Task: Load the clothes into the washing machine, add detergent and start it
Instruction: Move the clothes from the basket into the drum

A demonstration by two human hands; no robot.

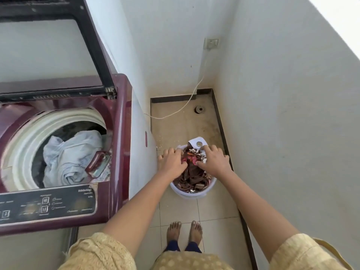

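Clothes [192, 175], mostly brown with red and white patches, fill a white plastic basket [191, 193] that stands on the tiled floor [216, 211] just beside the right flank of the washing machine [120, 133]. Both hands are down in the pile: the left hand [172, 161] has its fingers curled into the cloth at the basket's left rim, and the right hand [215, 161] presses on the heap with its fingers bent and spread, the thumb tucked into the fabric; whether either has a firm hold I cannot tell.

The machine is a maroon top-loader with its dark-framed lid [50, 45] raised against the wall. A pale grey-white garment [72, 158] already lies in the drum [23, 145], with a small maroon-edged part beside it at the drum's right rim. On the control panel [46, 206] the word "WhiteMagic" can be partly read; the smaller labels are too blurred.

Behind the basket a white cable [187, 103] runs along the floor and up to a wall socket [211, 43], and a round floor drain [200, 109] sits near the corner. The person's bare feet [185, 232] stand just short of the basket.
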